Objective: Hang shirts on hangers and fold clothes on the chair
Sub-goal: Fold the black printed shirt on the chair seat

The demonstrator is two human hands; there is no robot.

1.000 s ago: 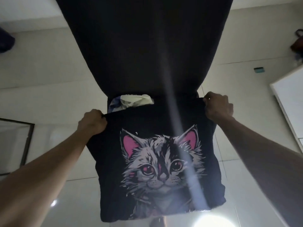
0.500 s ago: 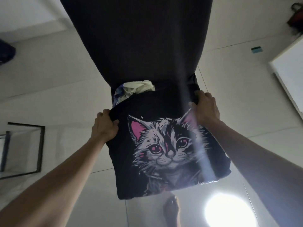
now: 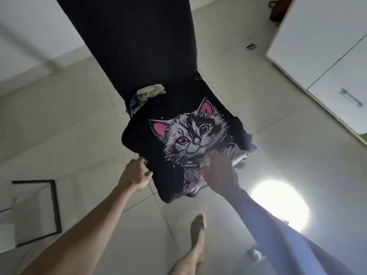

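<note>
A folded black shirt with a cat print [image 3: 184,133] lies on the seat of a black chair [image 3: 135,46] whose tall back rises behind it. A pale crumpled garment [image 3: 148,94] shows between the shirt and the chair back. My left hand [image 3: 137,173] grips the shirt's near left edge with curled fingers. On the lower part of the print lies my right hand [image 3: 220,171], its fingers stretched out flat on the cloth.
Pale floor tiles [image 3: 69,120] surround the chair. A white cabinet with a handle [image 3: 327,62] stands at the right. A dark-framed panel [image 3: 39,207] lies at the left. My bare foot [image 3: 197,233] is below the chair, beside a bright light reflection [image 3: 280,205].
The shirt has come down flat onto the seat. Both hands slid from its far corners to the near edge; the right hand has let go and now lies flat on the print.
</note>
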